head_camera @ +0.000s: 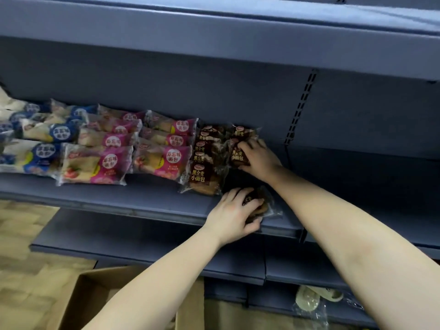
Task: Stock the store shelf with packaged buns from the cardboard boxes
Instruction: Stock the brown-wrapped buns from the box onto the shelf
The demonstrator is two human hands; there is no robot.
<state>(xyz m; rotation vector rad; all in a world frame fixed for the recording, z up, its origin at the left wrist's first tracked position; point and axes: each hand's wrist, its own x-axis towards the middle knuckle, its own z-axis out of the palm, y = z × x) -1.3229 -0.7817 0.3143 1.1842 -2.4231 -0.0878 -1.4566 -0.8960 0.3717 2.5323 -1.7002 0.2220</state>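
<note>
Presently my left hand (234, 214) grips a dark bun pack (262, 202) at the shelf (142, 194) lip, my right hand (258, 158) clasps a second pack (238, 154) at its twelve o'clock; released so near the edge, I judge the first could slip off.

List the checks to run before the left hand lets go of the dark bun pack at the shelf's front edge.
1. Left hand grip on front dark pack: ok, fingers curled round it.
2. Front dark pack fully on the shelf: cannot tell, the hand covers its near side at the lip.
3. Right hand grip on rear dark pack: ok, fingers curled over it.
4. Bare shelf between the two packs: ok.
5. More packs in the cardboard box: cannot tell, the arm hides its inside.
</note>
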